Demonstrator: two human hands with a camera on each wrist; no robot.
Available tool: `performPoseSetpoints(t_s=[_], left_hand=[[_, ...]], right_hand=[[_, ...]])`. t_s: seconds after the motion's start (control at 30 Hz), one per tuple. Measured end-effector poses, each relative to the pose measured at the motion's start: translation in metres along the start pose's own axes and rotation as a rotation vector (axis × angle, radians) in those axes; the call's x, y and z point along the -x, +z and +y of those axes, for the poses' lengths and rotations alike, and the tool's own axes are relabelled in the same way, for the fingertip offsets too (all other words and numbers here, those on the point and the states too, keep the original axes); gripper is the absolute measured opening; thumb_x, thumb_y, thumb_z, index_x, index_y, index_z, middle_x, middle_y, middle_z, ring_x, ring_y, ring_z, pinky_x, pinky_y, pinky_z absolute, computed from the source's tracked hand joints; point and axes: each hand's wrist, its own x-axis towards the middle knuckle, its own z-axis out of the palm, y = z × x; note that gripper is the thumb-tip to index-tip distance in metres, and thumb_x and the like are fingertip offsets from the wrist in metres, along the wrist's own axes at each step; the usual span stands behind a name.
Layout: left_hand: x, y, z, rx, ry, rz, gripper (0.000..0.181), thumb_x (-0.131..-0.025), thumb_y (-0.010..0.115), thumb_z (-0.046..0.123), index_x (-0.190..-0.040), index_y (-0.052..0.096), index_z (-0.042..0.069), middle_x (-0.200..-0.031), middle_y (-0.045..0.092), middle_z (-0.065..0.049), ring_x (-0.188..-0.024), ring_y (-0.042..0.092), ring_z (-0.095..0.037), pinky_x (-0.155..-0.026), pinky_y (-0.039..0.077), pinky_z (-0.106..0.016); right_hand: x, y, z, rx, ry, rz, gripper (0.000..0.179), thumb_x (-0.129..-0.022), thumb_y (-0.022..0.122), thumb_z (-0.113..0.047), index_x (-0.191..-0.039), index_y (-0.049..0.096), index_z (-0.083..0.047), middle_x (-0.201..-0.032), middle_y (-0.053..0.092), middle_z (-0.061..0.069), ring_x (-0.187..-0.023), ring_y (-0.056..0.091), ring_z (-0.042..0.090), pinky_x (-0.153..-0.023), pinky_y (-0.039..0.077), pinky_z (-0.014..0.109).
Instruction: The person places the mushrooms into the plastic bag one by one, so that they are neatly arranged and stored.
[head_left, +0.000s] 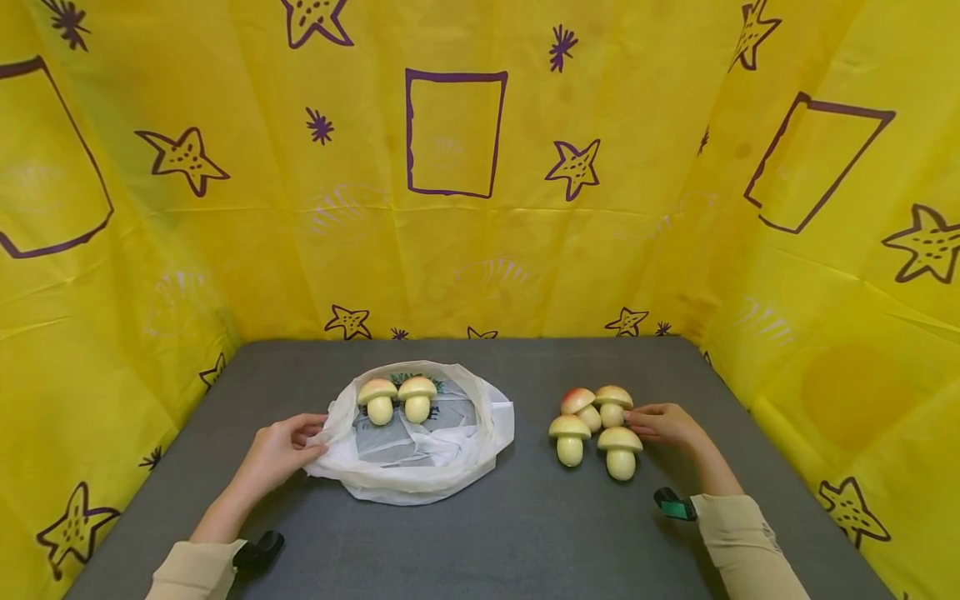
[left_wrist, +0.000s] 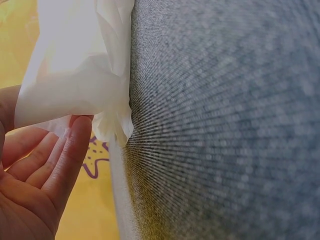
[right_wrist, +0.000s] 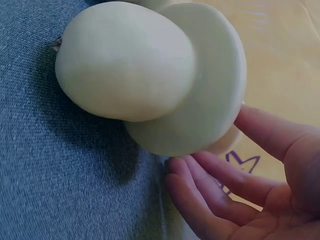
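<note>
**Plastic bag pinched at its 9 o'clock edge, right hand beside four mushrooms**

The head view takes in the whole counter: the bag lies with its mouth spread wide, two more mushrooms inside toward 11 and 12 o'clock, while the loose four cluster at the bag's 3 o'clock. Only the left wrist view shows closely how the left hand pinches the thin film between thumb and fingers.

The right hand reaches in from the cluster's 3 o'clock, fingertips by its 1 o'clock mushroom. The right wrist view shows thumb and fingers apart, but a nearer mushroom covers the gap, so I cannot fairly tell whether they grip anything. That view alone reveals the rounded stem end and smooth, pale underside of the cap.

The mushrooms have cream-yellow stems and domed caps flushed orange. Most stems point toward 6 o'clock; the cluster's 11 o'clock one slants toward 4, its cap reddened. The bag is white, with green print.
</note>
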Motion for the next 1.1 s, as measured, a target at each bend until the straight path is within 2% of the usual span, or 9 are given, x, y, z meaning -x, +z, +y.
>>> performPoseSetpoints(t_s=[0.13,0.3,0.6,0.77,0.9,1.1], left_hand=[[-0.001,0.0,0.0,-0.004,0.001,-0.001,0.039,-0.076,0.078,0.015,-0.112,0.067,0.006,-0.094,0.071,-0.007,-0.077,0.064,-0.017,-0.065,0.051,-0.022],[-0.001,0.0,-0.001,-0.002,-0.005,-0.009,0.04,-0.076,0.079,0.017,-0.113,0.067,0.007,-0.095,0.071,-0.007,-0.078,0.063,-0.017,-0.065,0.05,-0.022],[0.0,0.0,-0.001,0.004,-0.008,-0.012,0.041,-0.076,0.079,0.018,-0.113,0.067,0.006,-0.094,0.071,-0.007,-0.077,0.063,-0.017,-0.064,0.05,-0.022],[-0.001,0.0,-0.001,0.006,-0.004,-0.009,0.04,-0.076,0.079,0.018,-0.113,0.067,0.006,-0.095,0.071,-0.007,-0.077,0.064,-0.016,-0.064,0.051,-0.022],[-0.001,0.0,-0.002,0.009,-0.001,-0.008,0.04,-0.076,0.079,0.017,-0.113,0.067,0.006,-0.095,0.071,-0.008,-0.077,0.064,-0.016,-0.065,0.051,-0.022],[-0.001,0.0,-0.004,0.003,-0.006,-0.006,0.04,-0.076,0.078,0.016,-0.113,0.067,0.007,-0.095,0.071,-0.007,-0.077,0.063,-0.016,-0.065,0.051,-0.022]], right_hand=[[-0.004,0.002,0.0,0.007,0.009,-0.005,0.058,-0.094,0.058,-0.022,-0.127,0.042,0.022,-0.108,0.067,0.014,-0.091,0.065,0.008,-0.081,0.054,0.028],[-0.009,0.005,0.0,0.035,0.024,0.003,0.06,-0.094,0.059,-0.027,-0.129,0.043,0.019,-0.113,0.065,0.016,-0.096,0.064,0.011,-0.083,0.054,0.029],[-0.016,0.005,0.004,0.027,0.053,0.004,0.065,-0.093,0.06,-0.028,-0.132,0.039,0.019,-0.107,0.066,0.008,-0.09,0.064,0.007,-0.079,0.054,0.026],[-0.019,0.004,0.006,0.038,0.083,0.0,0.072,-0.093,0.059,-0.031,-0.136,0.032,0.019,-0.117,0.062,0.016,-0.093,0.062,0.007,-0.08,0.053,0.027],[-0.02,0.004,0.006,0.039,0.097,-0.006,0.073,-0.092,0.06,-0.032,-0.137,0.032,0.019,-0.122,0.06,0.019,-0.093,0.062,0.006,-0.081,0.053,0.027],[-0.022,0.004,0.004,0.034,0.101,-0.016,0.071,-0.091,0.063,-0.032,-0.134,0.036,0.017,-0.112,0.063,0.01,-0.09,0.061,0.004,-0.08,0.053,0.027]])
